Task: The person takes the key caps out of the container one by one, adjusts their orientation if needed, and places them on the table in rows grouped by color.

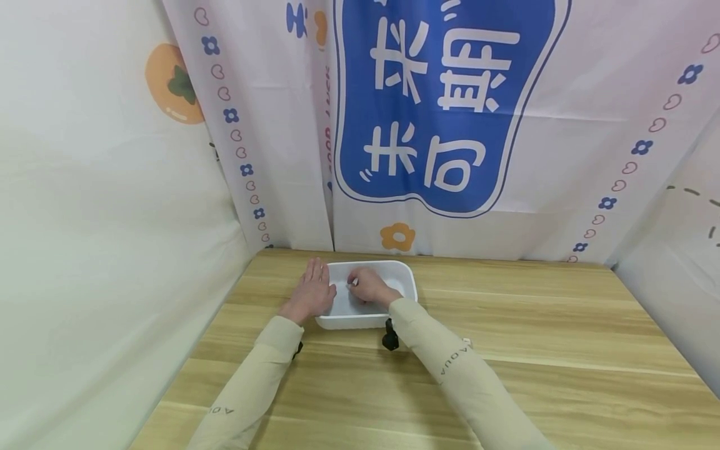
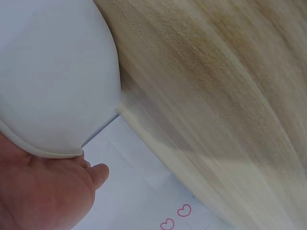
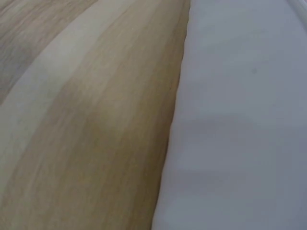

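A white rectangular plastic basin (image 1: pixel 360 322) sits on the table. My left hand (image 1: pixel 313 294) holds its left wall, the thumb lying over the rim and the fingers stretched along the outside. In the left wrist view the palm (image 2: pixel 48 191) bears against the rim of the basin (image 2: pixel 57 86). Inside the basin, my right hand (image 1: pixel 368 286) has curled fingers that pinch a small whitish thing (image 1: pixel 352 284), too small to identify. The right wrist view catches only the outer wall of the basin (image 3: pixel 240 124), with no hand in sight.
Wood-grain table (image 1: pixel 534 325) extends right of the basin and in front of it. A printed cloth (image 1: pixel 478 231) hangs behind the table's far edge, and a pale cloth (image 1: pixel 112 250) on the left. A small white item (image 1: pixel 467 341) peeks out beside the right sleeve.
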Demonstrator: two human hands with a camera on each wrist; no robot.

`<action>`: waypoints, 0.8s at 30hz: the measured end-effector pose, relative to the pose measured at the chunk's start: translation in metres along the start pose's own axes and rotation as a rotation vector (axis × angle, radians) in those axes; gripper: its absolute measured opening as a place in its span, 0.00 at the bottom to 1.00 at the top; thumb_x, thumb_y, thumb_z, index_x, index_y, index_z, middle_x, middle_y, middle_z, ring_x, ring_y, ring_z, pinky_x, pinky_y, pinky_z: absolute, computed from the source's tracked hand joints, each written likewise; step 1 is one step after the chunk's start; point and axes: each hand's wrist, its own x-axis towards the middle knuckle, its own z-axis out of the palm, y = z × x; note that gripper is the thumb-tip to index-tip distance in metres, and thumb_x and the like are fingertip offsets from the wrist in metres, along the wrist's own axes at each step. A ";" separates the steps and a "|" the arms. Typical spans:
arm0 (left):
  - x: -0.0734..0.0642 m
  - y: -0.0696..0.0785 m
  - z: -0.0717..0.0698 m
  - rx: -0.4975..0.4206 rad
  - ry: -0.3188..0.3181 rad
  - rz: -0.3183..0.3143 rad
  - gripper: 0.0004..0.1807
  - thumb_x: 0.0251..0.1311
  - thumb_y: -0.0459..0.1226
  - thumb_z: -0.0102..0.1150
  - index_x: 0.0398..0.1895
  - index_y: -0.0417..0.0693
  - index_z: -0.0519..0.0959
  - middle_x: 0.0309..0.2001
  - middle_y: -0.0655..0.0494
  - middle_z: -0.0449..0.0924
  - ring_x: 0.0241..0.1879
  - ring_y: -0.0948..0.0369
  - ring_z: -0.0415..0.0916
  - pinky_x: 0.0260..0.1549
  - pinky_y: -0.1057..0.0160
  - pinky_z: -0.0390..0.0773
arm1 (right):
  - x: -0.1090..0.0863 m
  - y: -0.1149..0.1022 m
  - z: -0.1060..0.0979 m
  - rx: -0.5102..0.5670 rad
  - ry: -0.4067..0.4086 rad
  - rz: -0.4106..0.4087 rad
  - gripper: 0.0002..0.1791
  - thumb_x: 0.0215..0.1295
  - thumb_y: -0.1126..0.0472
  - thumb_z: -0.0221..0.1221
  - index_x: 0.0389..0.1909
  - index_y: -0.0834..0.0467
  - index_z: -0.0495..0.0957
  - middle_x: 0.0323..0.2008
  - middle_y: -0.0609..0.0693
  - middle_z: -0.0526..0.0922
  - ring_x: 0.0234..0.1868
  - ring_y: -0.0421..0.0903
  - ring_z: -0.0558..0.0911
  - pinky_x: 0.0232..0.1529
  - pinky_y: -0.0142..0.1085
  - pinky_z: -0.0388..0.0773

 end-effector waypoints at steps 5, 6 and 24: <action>-0.001 0.001 0.000 -0.002 -0.006 -0.003 0.37 0.76 0.48 0.32 0.76 0.31 0.42 0.78 0.35 0.30 0.78 0.43 0.28 0.77 0.44 0.46 | -0.001 0.002 0.000 -0.003 0.005 -0.011 0.13 0.68 0.65 0.57 0.50 0.63 0.80 0.23 0.50 0.80 0.17 0.39 0.76 0.18 0.30 0.75; -0.001 0.001 0.000 -0.004 -0.006 -0.001 0.37 0.76 0.48 0.32 0.76 0.31 0.42 0.78 0.35 0.29 0.78 0.42 0.28 0.77 0.44 0.45 | -0.001 0.002 0.000 -0.003 0.005 -0.010 0.12 0.68 0.65 0.57 0.50 0.63 0.80 0.23 0.50 0.80 0.17 0.39 0.76 0.18 0.30 0.75; 0.000 0.001 -0.001 -0.007 -0.016 -0.003 0.37 0.76 0.47 0.32 0.76 0.31 0.41 0.78 0.35 0.27 0.78 0.42 0.27 0.77 0.45 0.42 | -0.013 -0.006 -0.023 -0.008 0.021 -0.010 0.14 0.69 0.59 0.57 0.50 0.62 0.78 0.31 0.51 0.83 0.24 0.43 0.81 0.23 0.32 0.80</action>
